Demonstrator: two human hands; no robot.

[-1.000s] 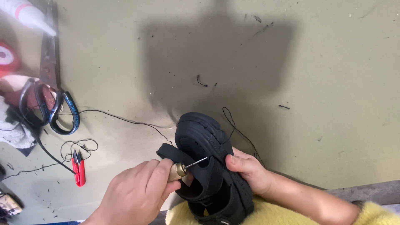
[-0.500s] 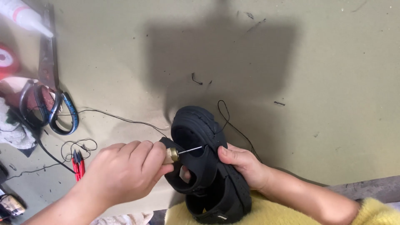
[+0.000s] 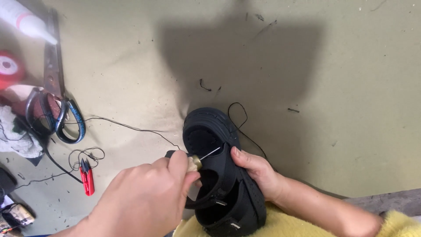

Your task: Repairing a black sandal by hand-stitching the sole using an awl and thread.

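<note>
Far left of the grips: white glue tube point(image 3: 26, 22) at the top corner, red spool point(image 3: 9, 66) below it, big scissors point(image 3: 52, 101) with dark looped handles, a white rag point(image 3: 15, 140). Nearer, just left of the left hand point(image 3: 144, 202): small red thread snips point(image 3: 87, 177) amid loose black thread point(image 3: 118, 125) trailing across the olive desk point(image 3: 342, 87).

Left grip curled tight round an awl point(image 3: 199, 160), brass collar showing at the thumb, thin steel needle slanting up and right into the shoe. Black shoe point(image 3: 223, 175) between both grips, toe pointing away, ribbed sole edge up front, straps with small metal buckles toward the body, heel over a yellow garment point(image 3: 280, 224). Right hand point(image 3: 256, 169) clamped on the shoe's right side, thumb on the strap by the needle tip.

Beyond the toe and off to the right: bare desk under a broad shadow, a few thread scraps, plenty of open room. Desk edge showing low at the right.
</note>
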